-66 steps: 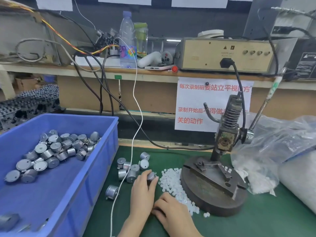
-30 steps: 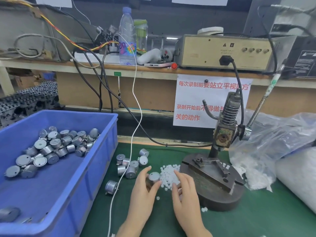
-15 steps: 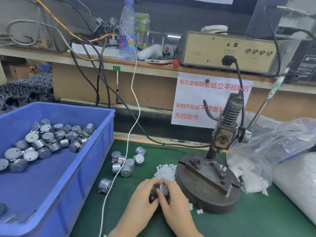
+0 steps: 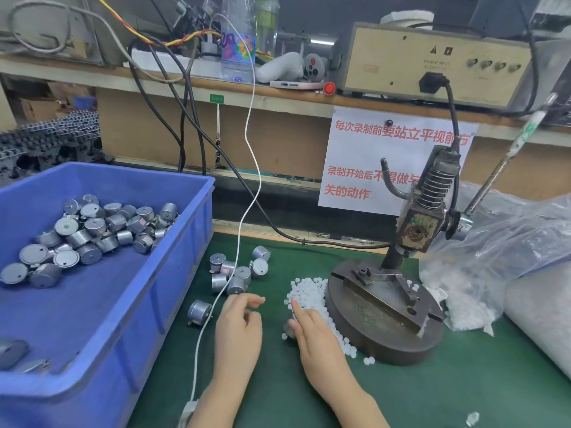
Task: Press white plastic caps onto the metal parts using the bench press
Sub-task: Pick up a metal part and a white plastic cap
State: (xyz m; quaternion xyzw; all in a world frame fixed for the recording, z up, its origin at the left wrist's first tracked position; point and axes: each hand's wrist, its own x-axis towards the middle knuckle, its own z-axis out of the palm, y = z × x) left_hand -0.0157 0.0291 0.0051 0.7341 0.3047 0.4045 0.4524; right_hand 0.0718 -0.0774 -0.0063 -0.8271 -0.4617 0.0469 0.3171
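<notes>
Resting on the caps point(image 4: 309, 291), the right hand point(image 4: 312, 332) is seen with its forefinger laid straight across the white heap. A grey part point(image 4: 288, 330) is tucked against its thumb. Whether that part is truly gripped or only touched cannot be told from this angle.

The left hand point(image 4: 238, 329) is held just beside it, fingers loosely curled, and nothing can be made out in it.

Now the press point(image 4: 411, 230): its base is bare, no part is seated under the ram, and the lever point(image 4: 500, 168) is left untouched, well apart from both hands. So no pressing is being done at this instant. The step in hand is judged to be the pairing of a cap with a part.

Loose parts point(image 4: 234, 273) are scattered on the green surface point(image 4: 463, 381) between the bin point(image 4: 123, 304) and the caps, and many more are heaped inside the bin. Whether any are already capped is too small to be told. A bag point(image 4: 494, 242) of further caps is slumped beside the press. Most of the work is judged to be left.
</notes>
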